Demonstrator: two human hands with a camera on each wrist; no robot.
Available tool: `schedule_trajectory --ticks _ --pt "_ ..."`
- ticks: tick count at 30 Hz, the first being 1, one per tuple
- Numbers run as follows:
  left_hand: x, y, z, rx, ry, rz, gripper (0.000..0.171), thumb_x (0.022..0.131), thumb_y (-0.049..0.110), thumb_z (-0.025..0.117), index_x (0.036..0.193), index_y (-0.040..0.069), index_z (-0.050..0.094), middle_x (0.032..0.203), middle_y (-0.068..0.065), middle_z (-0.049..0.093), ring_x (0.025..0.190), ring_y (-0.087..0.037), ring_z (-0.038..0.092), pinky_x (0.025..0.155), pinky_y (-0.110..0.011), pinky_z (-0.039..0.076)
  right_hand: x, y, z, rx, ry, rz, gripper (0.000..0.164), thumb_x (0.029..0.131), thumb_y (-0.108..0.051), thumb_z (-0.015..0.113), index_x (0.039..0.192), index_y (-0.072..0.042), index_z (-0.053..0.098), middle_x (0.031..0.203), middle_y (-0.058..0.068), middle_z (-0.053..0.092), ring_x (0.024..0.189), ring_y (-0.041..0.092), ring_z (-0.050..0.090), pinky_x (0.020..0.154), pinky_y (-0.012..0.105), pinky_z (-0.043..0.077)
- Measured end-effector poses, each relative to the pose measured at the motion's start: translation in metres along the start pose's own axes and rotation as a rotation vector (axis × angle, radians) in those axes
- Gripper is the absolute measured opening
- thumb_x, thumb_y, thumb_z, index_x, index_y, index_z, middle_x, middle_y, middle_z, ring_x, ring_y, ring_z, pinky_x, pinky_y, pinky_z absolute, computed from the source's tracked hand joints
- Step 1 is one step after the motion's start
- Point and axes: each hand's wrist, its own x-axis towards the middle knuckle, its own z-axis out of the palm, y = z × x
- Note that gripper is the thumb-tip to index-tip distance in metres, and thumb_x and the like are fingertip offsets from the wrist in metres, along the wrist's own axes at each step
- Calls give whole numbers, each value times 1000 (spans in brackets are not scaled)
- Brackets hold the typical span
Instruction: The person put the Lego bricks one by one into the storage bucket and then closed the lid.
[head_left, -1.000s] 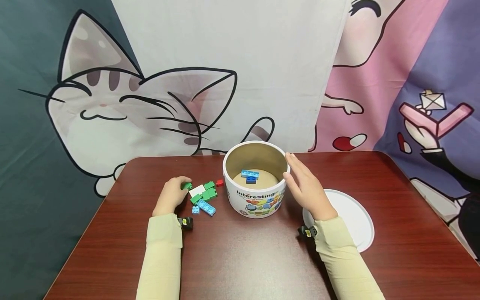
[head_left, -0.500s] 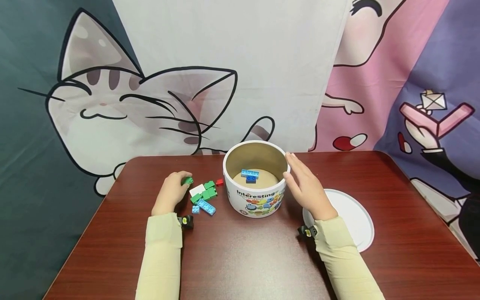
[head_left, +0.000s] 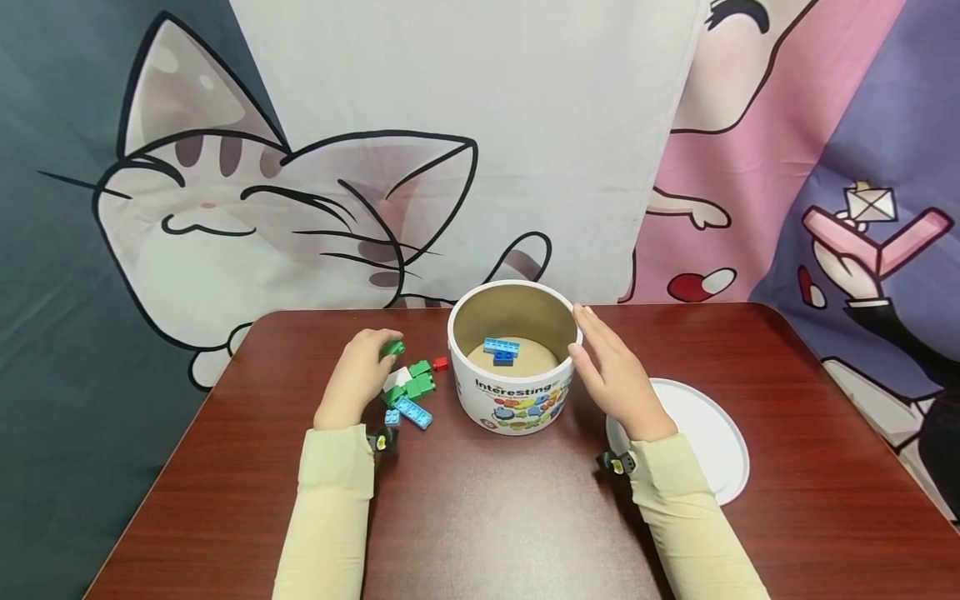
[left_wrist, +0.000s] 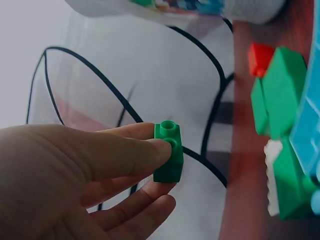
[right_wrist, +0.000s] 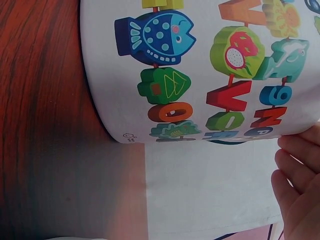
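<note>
Because it is so small, one green plastic brick with a round stud [left_wrist: 168,170] sits pinched in my left grip [head_left: 360,367]: thumb on one face, fingers behind, spread no wider than the brick itself. Location: left of the tub, by the loose pieces, seemingly held off the bench.

Item: white cylindrical tub with printed lettering [head_left: 472,404], upright, mouth upward. My right grip [head_left: 618,383] lies along its right side, fingers extended and grasping nothing; I judge this contact a steadying one.

Contents: one long light-blue plastic brick [head_left: 501,345] and one dark-blue plastic brick [head_left: 503,360], touching or overlapping, I cannot tell which.

Cluster, left of the tub: one white brick [head_left: 397,379], several green bricks [head_left: 420,386], one long pale-blue brick [head_left: 413,412], one small pale-blue brick [head_left: 392,418]; one little red brick [head_left: 441,364] lies nearest the tub's wall, so a low sideways move could nudge it.

Item: flat white round lid [head_left: 716,442], partly beneath my right forearm.

Edges: the tub stands near the far side of the reddish-brown wooden bench [head_left: 495,517]; more room lies on my side. Its raised rim calls for lift before any crossing.
</note>
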Motion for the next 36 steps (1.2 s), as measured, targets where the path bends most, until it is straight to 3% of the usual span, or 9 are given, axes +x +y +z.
schedule_trajectory --ticks 4,14,25,36 --pt "-1 11 -2 -7 32 33 38 97 0 62 135 0 61 132 -26 57 120 -41 57 104 -55 47 0 0 0 2 1 5 58 102 -21 59 155 -5 41 158 14 41 147 31 36 118 52 30" --pt "-6 39 -7 -44 94 103 38 98 5 63 136 4 62 134 -21 57 124 -38 55 107 -52 44 1 1 1 5 4 -1 58 105 -31 53 155 -6 40 158 13 41 146 34 37 118 51 30" --pt "-13 58 -12 -136 229 210 38 97 4 66 135 7 64 132 -16 60 123 -32 57 105 -49 46 -1 1 1 9 1 26 58 104 -27 56 156 -9 39 160 10 39 149 28 33 118 53 30" --pt "-14 71 -6 -238 333 321 36 95 1 67 130 6 67 128 -13 64 122 -28 57 104 -46 47 -1 1 3 13 2 30 58 104 -28 55 156 -9 39 159 10 40 148 29 34 118 52 30"
